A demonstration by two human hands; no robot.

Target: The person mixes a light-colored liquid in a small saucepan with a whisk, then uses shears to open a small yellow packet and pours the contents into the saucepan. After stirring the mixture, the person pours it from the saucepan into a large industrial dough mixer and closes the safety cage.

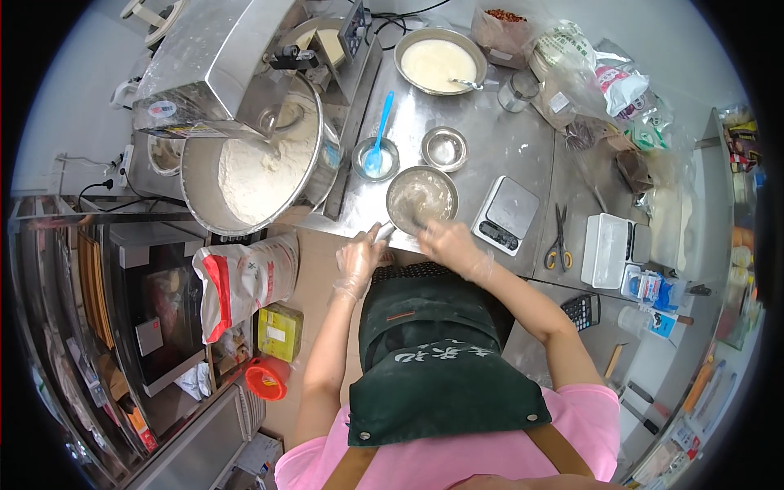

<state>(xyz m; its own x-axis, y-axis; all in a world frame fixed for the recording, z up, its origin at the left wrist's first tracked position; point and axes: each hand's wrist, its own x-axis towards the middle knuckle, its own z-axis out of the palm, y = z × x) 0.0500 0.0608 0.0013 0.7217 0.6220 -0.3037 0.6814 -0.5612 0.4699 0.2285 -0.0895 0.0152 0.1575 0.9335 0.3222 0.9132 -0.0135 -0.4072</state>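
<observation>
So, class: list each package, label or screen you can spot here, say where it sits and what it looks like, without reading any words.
White sack with red stripe: on the floor, left of the person, top open.
Yellow rectangular tin: on the floor below the sack, pale label.
Grey digital scale: on the steel counter, right of the right hand, dark display strip.
Black calculator: at the counter's near edge.
Clear plastic bags: far right of the counter.

Gloved left hand (359, 260) and right hand (451, 245) at a steel bowl (421, 198) of batter.
</observation>
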